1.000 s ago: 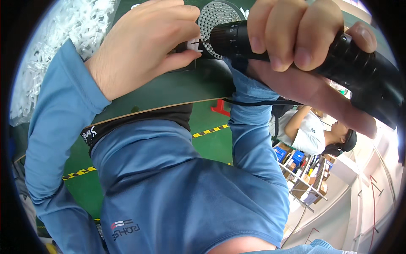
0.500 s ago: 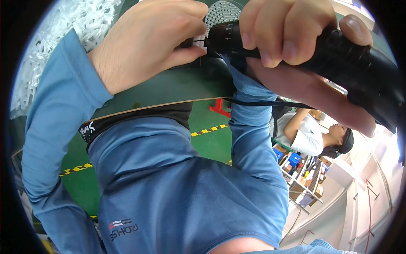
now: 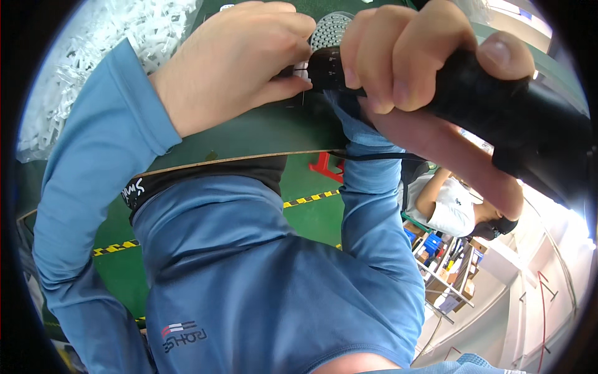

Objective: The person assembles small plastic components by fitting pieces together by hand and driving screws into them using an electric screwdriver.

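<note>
My left hand (image 3: pixel 240 59) is closed, with thumb and fingers pinching a small white plastic part (image 3: pixel 301 70). In my right hand (image 3: pixel 417 59) is a black electric screwdriver (image 3: pixel 492 106), gripped round its body and tilted. Its nose, a dial-marked collar, points left and meets the white part at my left fingertips. The bit is mostly hidden there, and so is much of the part. Just beyond the screwdriver's nose lies a round metal dish (image 3: pixel 333 30) full of small holes, partly covered by my right fingers.
A clear plastic bag (image 3: pixel 106 75) heaped with white plastic pieces lies at the left on the dark green tabletop (image 3: pixel 249 134). The table's front edge runs close to my body. A black cable (image 3: pixel 374 154) passes by my right forearm. Another person (image 3: pixel 453 206) and a loaded shelf (image 3: pixel 445 262) stand at the right.
The screwdriver's nose has closed up to the white part, so the bit between them shows less. Both hands have shifted slightly down in view. The grips are the same.
</note>
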`<action>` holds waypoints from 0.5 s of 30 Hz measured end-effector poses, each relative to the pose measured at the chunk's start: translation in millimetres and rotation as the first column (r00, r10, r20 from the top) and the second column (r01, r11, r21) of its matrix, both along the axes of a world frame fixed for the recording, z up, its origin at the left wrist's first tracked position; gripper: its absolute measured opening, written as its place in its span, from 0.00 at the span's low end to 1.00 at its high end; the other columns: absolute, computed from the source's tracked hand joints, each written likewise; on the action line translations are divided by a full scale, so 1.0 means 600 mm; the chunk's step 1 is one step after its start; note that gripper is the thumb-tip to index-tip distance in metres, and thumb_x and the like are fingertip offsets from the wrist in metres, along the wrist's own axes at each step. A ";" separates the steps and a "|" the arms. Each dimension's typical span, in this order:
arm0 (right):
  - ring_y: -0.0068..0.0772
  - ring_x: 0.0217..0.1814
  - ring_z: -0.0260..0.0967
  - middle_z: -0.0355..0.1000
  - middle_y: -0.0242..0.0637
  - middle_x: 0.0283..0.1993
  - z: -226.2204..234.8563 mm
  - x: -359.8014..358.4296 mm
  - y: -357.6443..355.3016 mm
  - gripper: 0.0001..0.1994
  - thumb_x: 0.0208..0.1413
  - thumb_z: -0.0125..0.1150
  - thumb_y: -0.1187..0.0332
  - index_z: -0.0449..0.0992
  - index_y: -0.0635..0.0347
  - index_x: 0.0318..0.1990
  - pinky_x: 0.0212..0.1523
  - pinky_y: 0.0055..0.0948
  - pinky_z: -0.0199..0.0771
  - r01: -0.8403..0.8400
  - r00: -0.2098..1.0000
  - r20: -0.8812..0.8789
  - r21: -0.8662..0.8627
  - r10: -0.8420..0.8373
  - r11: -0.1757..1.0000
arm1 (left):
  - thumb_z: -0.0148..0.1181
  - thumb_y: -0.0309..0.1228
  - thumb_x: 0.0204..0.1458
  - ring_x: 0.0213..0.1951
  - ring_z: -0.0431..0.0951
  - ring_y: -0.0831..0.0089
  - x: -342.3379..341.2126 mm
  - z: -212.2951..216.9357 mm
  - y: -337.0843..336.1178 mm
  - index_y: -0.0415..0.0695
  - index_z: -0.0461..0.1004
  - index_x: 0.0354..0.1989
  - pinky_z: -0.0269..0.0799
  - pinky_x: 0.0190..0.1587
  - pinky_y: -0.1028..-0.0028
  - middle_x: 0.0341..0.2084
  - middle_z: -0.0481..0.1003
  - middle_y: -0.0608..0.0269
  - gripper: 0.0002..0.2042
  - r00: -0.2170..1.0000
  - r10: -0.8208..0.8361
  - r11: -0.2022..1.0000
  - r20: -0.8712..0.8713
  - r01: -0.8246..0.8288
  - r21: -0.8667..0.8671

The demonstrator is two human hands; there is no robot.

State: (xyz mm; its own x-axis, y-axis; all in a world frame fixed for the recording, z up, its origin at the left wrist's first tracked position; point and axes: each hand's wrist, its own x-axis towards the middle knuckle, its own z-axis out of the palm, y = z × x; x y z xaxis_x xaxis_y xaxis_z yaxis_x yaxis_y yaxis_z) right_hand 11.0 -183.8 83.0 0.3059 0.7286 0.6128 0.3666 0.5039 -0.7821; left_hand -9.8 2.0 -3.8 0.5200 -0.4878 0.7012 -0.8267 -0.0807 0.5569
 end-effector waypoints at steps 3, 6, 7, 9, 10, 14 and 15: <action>0.30 0.28 0.67 0.67 0.38 0.39 -0.012 0.003 0.002 0.51 0.53 0.60 0.27 0.54 0.56 0.73 0.31 0.35 0.71 -0.007 1.000 -0.013 0.030 0.008 1.000 | 0.69 0.28 0.44 0.42 0.73 0.56 -0.006 0.001 0.010 0.41 0.80 0.39 0.69 0.47 0.59 0.41 0.76 0.60 0.12 0.995 -0.018 0.981 -0.096 0.037 0.192; 0.32 0.28 0.67 0.66 0.38 0.38 -0.015 0.000 -0.003 0.53 0.52 0.56 0.22 0.55 0.54 0.73 0.31 0.37 0.71 0.015 0.999 -0.040 0.050 -0.013 0.999 | 0.69 0.32 0.47 0.41 0.74 0.59 -0.011 -0.002 0.003 0.39 0.79 0.33 0.71 0.46 0.61 0.32 0.72 0.60 0.10 0.998 0.060 0.981 -0.031 -0.053 0.185; 0.32 0.28 0.67 0.66 0.38 0.38 -0.014 0.000 -0.003 0.54 0.51 0.54 0.21 0.55 0.54 0.73 0.31 0.37 0.70 0.023 0.999 -0.048 0.061 -0.020 0.998 | 0.69 0.33 0.47 0.41 0.75 0.59 -0.010 0.001 0.005 0.39 0.80 0.33 0.71 0.46 0.61 0.32 0.72 0.59 0.10 0.997 0.057 0.979 -0.048 -0.046 0.196; 0.32 0.28 0.67 0.66 0.38 0.38 -0.013 -0.008 -0.002 0.53 0.52 0.54 0.21 0.55 0.54 0.73 0.31 0.38 0.70 0.051 0.997 -0.060 0.060 -0.048 0.997 | 0.69 0.33 0.47 0.42 0.75 0.59 -0.012 0.007 0.008 0.39 0.80 0.33 0.71 0.47 0.61 0.32 0.73 0.59 0.10 0.997 0.053 0.975 -0.055 -0.040 0.217; 0.33 0.28 0.68 0.66 0.39 0.38 -0.013 -0.012 -0.001 0.52 0.53 0.54 0.22 0.55 0.54 0.73 0.31 0.38 0.70 0.082 0.994 -0.075 0.050 -0.078 0.995 | 0.68 0.33 0.48 0.42 0.75 0.59 -0.014 0.007 0.006 0.40 0.80 0.33 0.71 0.47 0.61 0.32 0.72 0.59 0.10 0.994 0.073 0.974 -0.082 -0.053 0.222; 0.31 0.29 0.67 0.67 0.38 0.38 -0.031 -0.023 -0.008 0.49 0.54 0.53 0.23 0.62 0.56 0.69 0.31 0.34 0.67 0.184 0.975 -0.159 0.183 -0.156 0.966 | 0.71 0.28 0.45 0.38 0.73 0.57 -0.016 0.003 0.005 0.40 0.77 0.37 0.68 0.44 0.60 0.35 0.75 0.59 0.12 0.989 0.083 0.974 -0.125 -0.054 0.221; 0.31 0.29 0.67 0.67 0.38 0.38 -0.027 -0.019 -0.015 0.49 0.54 0.53 0.23 0.62 0.56 0.69 0.31 0.34 0.67 0.186 0.977 -0.145 0.197 -0.159 0.963 | 0.71 0.28 0.45 0.38 0.73 0.57 -0.013 0.006 0.008 0.40 0.77 0.37 0.68 0.44 0.60 0.35 0.75 0.59 0.12 0.991 0.079 0.971 -0.107 -0.053 0.231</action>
State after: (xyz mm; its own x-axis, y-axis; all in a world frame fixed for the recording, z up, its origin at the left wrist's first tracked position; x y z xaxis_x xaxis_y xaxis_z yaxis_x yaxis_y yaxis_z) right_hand -0.2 -193.0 66.5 0.5003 0.5185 0.6935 0.3669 0.5985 -0.7122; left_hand -17.8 6.9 -0.3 0.6271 -0.5893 0.5094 -0.7467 -0.2686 0.6085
